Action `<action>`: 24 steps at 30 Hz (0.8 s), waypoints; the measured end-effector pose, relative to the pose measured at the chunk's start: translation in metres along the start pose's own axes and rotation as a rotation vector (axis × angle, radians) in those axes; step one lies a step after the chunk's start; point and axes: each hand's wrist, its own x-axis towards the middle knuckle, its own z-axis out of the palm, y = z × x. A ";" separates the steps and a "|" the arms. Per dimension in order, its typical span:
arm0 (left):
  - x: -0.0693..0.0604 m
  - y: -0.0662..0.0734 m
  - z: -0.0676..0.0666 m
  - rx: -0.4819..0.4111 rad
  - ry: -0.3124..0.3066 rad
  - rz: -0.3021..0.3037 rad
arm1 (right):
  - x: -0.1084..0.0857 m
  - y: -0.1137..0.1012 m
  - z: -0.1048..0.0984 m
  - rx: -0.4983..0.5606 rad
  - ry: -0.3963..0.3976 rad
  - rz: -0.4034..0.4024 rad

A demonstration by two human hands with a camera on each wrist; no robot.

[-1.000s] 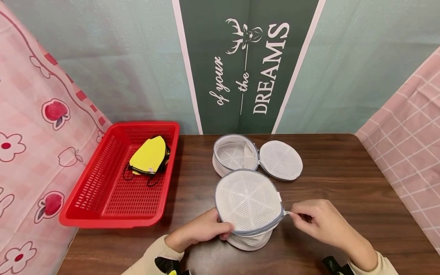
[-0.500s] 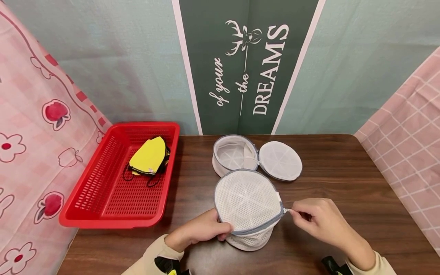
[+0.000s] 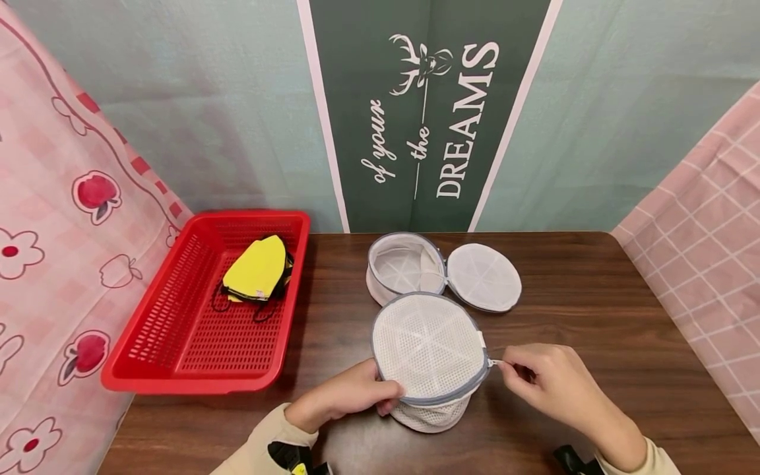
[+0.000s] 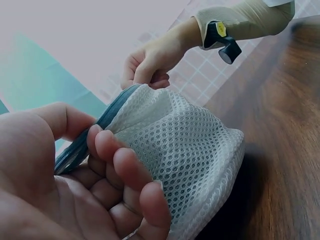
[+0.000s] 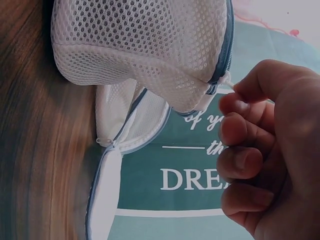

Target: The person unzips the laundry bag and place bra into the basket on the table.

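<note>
A round white mesh laundry bag (image 3: 429,346) with a grey zip rim stands tilted at the front of the table. My left hand (image 3: 356,394) grips its rim on the near left, thumb over the top edge and fingers beneath, as the left wrist view shows along the mesh side (image 4: 185,150). At the bag's right edge my right hand (image 3: 549,377) pinches the small white zip pull (image 5: 226,80) between thumb and forefinger. The lid lies over the bag's top. Behind it sits a second mesh bag (image 3: 375,285) with its round lid (image 3: 484,277) folded out to the right.
To the left stands a red plastic basket (image 3: 196,384) holding a yellow cloth item (image 3: 256,267) with black edging and cords. The brown wooden table (image 3: 600,303) ends at hanging cloths at the back and on both sides.
Both hands keep their hold on the bag and the zip pull. The bag and right hand have shifted only very slightly.
</note>
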 end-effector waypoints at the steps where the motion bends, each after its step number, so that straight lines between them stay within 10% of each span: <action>1: 0.000 0.000 0.000 -0.004 -0.002 -0.004 | 0.000 0.000 0.000 -0.001 -0.002 0.002; 24: -0.008 -0.002 -0.009 0.001 0.050 -0.037 | -0.001 0.003 -0.001 -0.018 -0.013 0.037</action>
